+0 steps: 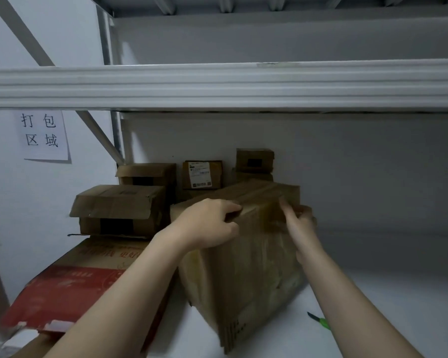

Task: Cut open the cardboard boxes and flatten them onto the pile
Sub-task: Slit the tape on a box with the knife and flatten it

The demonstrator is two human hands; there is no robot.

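A large cardboard box (pixel 243 267) stands on the white shelf (pixel 373 306), at about the middle of its width and close to the front edge, tilted so that one lower corner points toward the person. Glossy tape runs over its top and down the near face.

The left hand (pixel 207 223) grips the box's top near edge, fingers curled over it and thumb on the near face. The right hand (pixel 299 223) is at the top right corner of the same box, one finger stretched up along the tape and the others bent against the cardboard. The picture is blurred there, so I cannot tell whether it actually holds anything.

A green-handled knife (pixel 321 322) lies flat on the shelf just right of the box, near the front edge, partly hidden by the right forearm; neither hand touches it.

At the shelf's left front lies a flattened pile of cardboard (pixel 62 288) with red print on top, touching the box's left side. Behind it, toward the back left corner, two taped brown boxes (pixel 119 210) sit one before the other. A small box with a white label (pixel 202 174) and another small box (pixel 254 161) stand along the back edge against the wall.

A paper sign (pixel 43 135) with printed characters hangs on the left wall
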